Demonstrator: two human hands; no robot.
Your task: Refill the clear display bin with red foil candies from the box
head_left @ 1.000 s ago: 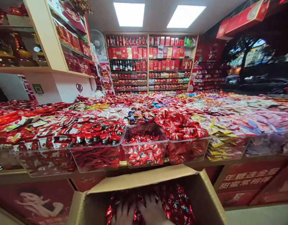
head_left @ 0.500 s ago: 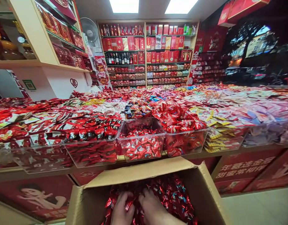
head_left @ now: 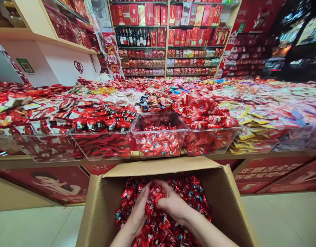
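An open cardboard box (head_left: 219, 192) in front of me is full of red foil-wrapped candies (head_left: 191, 199). Both my hands are inside it, cupped together. My left hand (head_left: 138, 211) and my right hand (head_left: 172, 204) press a heap of these candies (head_left: 153, 197) between them, fingers curled round it. Just beyond the box, on the counter's front edge, stands a clear plastic bin (head_left: 160, 135) about half full of similar red candies.
Clear bins (head_left: 104, 144) heaped with red, yellow and pink wrapped sweets cover the wide counter (head_left: 276, 154). Shelves (head_left: 165, 41) of red boxes and bottles line the back wall. Pale floor tiles (head_left: 289, 219) lie either side of the box.
My hands have come up out of the candy pile and closed together round a scoop of candies. The view has tilted downward.
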